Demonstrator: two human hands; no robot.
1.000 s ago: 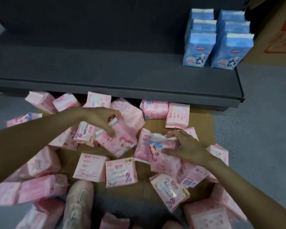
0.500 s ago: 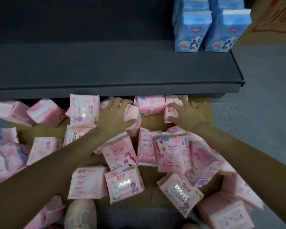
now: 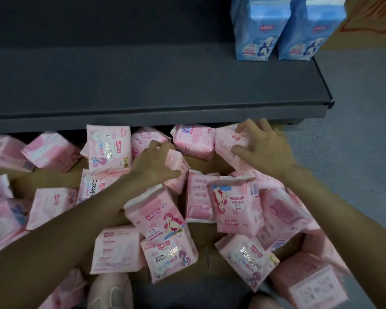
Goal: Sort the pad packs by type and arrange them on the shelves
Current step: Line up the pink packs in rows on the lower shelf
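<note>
Several pink pad packs lie scattered on a brown cardboard sheet [image 3: 205,250] on the floor below a dark grey shelf [image 3: 156,85]. My left hand [image 3: 154,163] grips a pink pack [image 3: 176,168] near the middle of the pile, fingers curled over its top and thumb under it. My right hand [image 3: 263,148] closes on another pink pack [image 3: 227,143] just under the shelf's front edge, fingers over the top and thumb on the near side. Two rows of blue pad packs [image 3: 256,30] stand upright at the shelf's right end.
The shelf's left and middle hold nothing. A pink shoe [image 3: 109,291] shows at the bottom centre. Grey floor [image 3: 361,152] runs along the right. A cardboard box [image 3: 372,21] with red print stands at the top right.
Both hands reached forward from the middle of the pile toward the shelf edge and curled onto packs there. The camera tilted and moved closer.
</note>
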